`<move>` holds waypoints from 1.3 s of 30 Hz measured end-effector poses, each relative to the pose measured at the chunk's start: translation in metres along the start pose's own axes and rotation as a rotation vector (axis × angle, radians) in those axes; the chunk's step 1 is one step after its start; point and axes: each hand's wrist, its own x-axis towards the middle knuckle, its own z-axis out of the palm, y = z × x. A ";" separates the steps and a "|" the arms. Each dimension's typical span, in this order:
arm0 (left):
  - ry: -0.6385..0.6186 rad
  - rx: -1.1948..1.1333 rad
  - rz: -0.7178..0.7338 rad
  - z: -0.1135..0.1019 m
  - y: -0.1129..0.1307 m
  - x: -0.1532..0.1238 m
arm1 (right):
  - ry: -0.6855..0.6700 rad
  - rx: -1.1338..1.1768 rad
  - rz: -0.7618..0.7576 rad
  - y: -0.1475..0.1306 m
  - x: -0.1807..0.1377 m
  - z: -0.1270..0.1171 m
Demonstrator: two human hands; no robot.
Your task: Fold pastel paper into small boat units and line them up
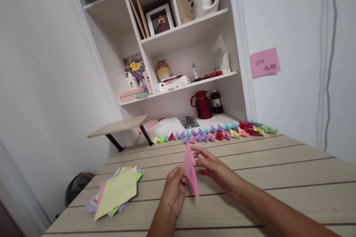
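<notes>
A partly folded sheet of pink paper (190,170) stands on edge above the table, in front of me. My left hand (177,187) pinches its left side between thumb and fingers. On the paper's other side is my right hand (207,164), its fingers stretched out and apart, the tips at or very near the paper; whether they touch I cannot tell. Left of my hands lies a stack of coloured paper sheets (119,190), a pale yellow one on top. Rows of small folded paper boats (211,137) in many colours line the table's far side.
The slatted wooden table (250,200) reaches to a white shelf unit (191,31). A small raised wooden stand (118,126) is at the back left. Behind the boats are a red jug (203,105) and a dark bottle (216,102). A pink note (265,63) sticks to the wall.
</notes>
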 end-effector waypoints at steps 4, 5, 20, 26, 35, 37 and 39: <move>-0.027 0.022 -0.012 0.000 0.000 0.001 | -0.043 -0.019 -0.023 0.000 0.000 -0.002; -0.032 0.029 -0.013 0.000 0.000 0.001 | -0.043 -0.029 -0.027 0.000 0.000 -0.003; -0.084 0.132 -0.018 0.003 0.001 -0.001 | -0.038 -0.091 -0.147 -0.011 -0.002 -0.005; -0.064 0.114 -0.018 0.003 0.002 -0.001 | -0.058 -0.088 -0.124 -0.009 0.000 -0.011; -0.043 0.082 -0.015 0.003 0.005 -0.002 | -0.191 -0.107 -0.080 -0.014 -0.004 -0.010; -0.047 0.076 -0.014 0.002 0.005 -0.002 | -0.240 -0.111 -0.071 -0.015 -0.005 -0.009; -0.053 0.072 -0.015 0.002 0.005 -0.002 | -0.287 -0.108 -0.064 -0.015 -0.006 -0.008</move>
